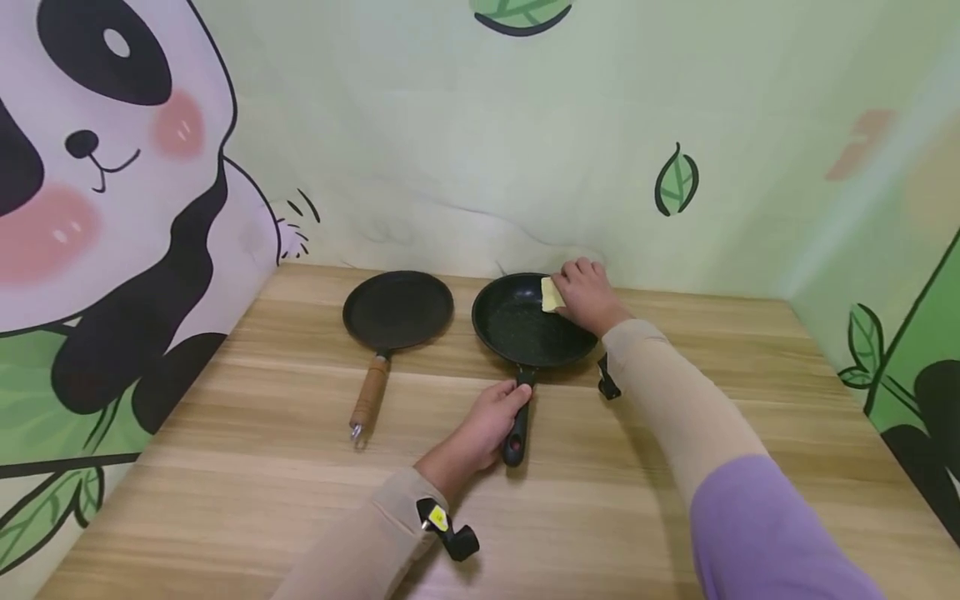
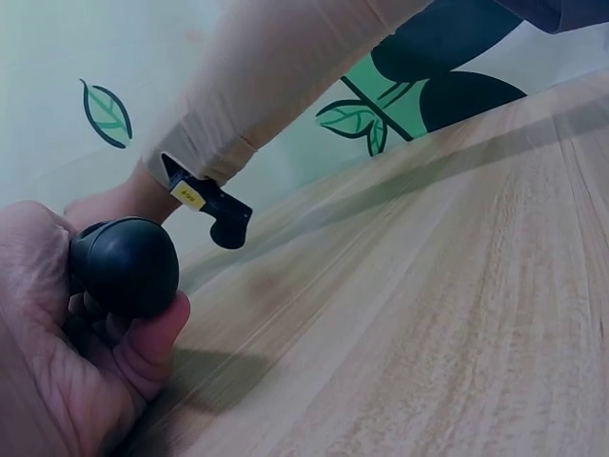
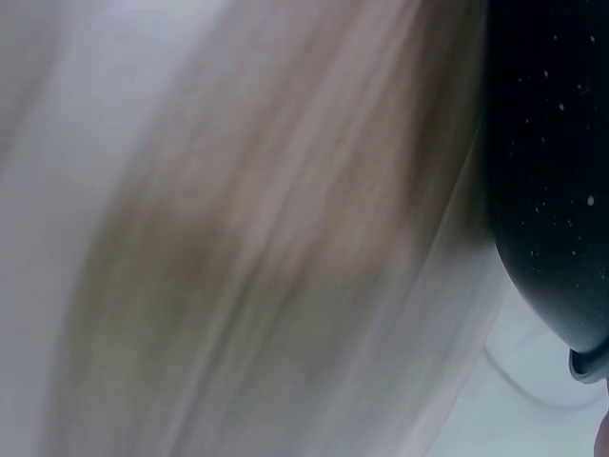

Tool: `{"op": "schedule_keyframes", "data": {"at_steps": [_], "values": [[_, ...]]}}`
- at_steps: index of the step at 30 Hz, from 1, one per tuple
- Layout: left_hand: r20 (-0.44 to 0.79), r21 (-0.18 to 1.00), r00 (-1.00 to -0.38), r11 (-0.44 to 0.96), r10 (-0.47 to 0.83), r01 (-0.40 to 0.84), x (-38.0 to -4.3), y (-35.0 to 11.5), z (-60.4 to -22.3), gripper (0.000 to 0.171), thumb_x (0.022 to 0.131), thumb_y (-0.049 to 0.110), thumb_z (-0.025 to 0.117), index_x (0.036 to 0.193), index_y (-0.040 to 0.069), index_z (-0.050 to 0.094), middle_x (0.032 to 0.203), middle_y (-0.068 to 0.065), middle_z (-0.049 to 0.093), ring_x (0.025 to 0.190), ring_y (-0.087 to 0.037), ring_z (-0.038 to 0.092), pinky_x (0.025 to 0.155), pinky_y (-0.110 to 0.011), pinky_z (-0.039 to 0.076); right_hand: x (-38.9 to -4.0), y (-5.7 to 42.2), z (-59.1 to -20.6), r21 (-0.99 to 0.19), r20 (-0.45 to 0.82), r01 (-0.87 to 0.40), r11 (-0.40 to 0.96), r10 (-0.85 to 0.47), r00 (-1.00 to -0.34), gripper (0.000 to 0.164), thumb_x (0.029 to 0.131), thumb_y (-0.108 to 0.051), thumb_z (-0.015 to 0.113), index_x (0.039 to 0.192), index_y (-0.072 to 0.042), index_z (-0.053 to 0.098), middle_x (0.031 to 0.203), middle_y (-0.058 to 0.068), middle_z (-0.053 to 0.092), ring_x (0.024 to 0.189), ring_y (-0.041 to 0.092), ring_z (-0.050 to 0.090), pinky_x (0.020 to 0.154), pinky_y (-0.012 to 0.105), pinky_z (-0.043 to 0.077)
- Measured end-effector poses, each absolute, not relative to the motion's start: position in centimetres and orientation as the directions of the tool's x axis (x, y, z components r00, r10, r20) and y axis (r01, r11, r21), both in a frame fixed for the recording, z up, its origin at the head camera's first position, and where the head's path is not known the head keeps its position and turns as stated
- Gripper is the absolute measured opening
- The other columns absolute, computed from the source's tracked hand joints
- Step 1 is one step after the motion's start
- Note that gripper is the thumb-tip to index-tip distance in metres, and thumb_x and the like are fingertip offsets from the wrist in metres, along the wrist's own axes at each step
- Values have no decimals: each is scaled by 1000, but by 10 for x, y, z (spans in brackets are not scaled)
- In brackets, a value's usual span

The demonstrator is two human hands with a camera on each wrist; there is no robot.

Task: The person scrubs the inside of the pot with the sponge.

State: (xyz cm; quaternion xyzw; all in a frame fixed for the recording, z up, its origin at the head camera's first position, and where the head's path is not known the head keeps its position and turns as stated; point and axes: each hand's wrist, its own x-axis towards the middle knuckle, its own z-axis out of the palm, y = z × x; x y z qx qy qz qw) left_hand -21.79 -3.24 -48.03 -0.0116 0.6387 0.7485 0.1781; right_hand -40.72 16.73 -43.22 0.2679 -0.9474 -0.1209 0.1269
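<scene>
A dark frying pan [image 1: 525, 333] stands on the wooden table, its black handle [image 1: 515, 442] pointing toward me. My left hand [image 1: 491, 417] grips that handle, fingers wrapped round it; the left wrist view shows the handle's rounded end [image 2: 133, 267] within the curled fingers. At the pan's far right side, my right hand [image 1: 588, 296] holds a pale yellow sponge [image 1: 551, 295] against the inner wall. Part of the sponge is hidden by the fingers. The right wrist view shows the pan's speckled outer side [image 3: 552, 162] and only a sliver of the hand.
To the left of the frying pan lies a flat black griddle pan [image 1: 397, 308] with a wooden handle [image 1: 371, 392]. Behind the table [image 1: 247, 467] rises a pale green wall [image 1: 420, 125] with panda and leaf pictures, close beyond both pans.
</scene>
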Motion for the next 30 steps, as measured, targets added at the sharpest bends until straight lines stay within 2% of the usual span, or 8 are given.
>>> {"op": "schedule_keyframes", "data": {"at_steps": [3, 10, 18, 21, 25, 30], "values": [[-249, 949, -933, -127, 261, -289, -215, -31, -483, 34, 107, 24, 51, 119, -7, 59, 96, -6, 46, 86, -20, 45, 70, -27, 39, -409, 168, -437, 280, 162, -493, 823, -547, -821, 62, 90, -40, 77, 135, -3, 56, 130, 17, 52, 121, 37, 43, 102, 53, 35], [-251, 946, -931, -139, 266, -294, -212, -29, -485, 35, 106, 24, 52, 118, -8, 59, 93, -4, 46, 82, -19, 45, 65, -26, 39, -412, 169, -445, 244, 176, -521, 818, -565, -806, 62, 90, -40, 76, 137, -5, 55, 132, 16, 51, 124, 37, 41, 107, 54, 32], [-243, 947, -932, -139, 269, -288, -213, -30, -484, 35, 106, 24, 51, 117, -8, 58, 96, -5, 47, 87, -19, 46, 73, -27, 38, -417, 160, -451, 222, 254, -541, 811, -584, -771, 60, 90, -40, 77, 135, -4, 58, 129, 16, 52, 122, 36, 44, 106, 54, 33], [-240, 952, -936, -126, 256, -279, -213, -31, -483, 34, 106, 25, 51, 116, -7, 58, 95, -5, 48, 86, -19, 46, 72, -27, 38, -418, 155, -453, 213, 260, -547, 809, -587, -767, 59, 91, -39, 76, 135, -4, 57, 129, 16, 52, 122, 37, 44, 105, 55, 33], [-232, 961, -948, -98, 219, -258, -212, -30, -483, 34, 106, 26, 50, 116, -6, 58, 94, -6, 47, 84, -20, 45, 68, -28, 39, -418, 152, -449, 257, 238, -543, 799, -597, -766, 59, 91, -38, 76, 134, -3, 57, 128, 17, 52, 121, 37, 45, 103, 54, 35], [-220, 962, -963, -129, 158, -241, -213, -29, -483, 36, 105, 26, 49, 117, -7, 58, 96, -6, 48, 86, -20, 45, 73, -29, 38, -414, 150, -429, 370, 169, -538, 757, -624, -763, 58, 87, -36, 80, 128, 2, 62, 125, 18, 55, 115, 38, 47, 97, 52, 40]]}}
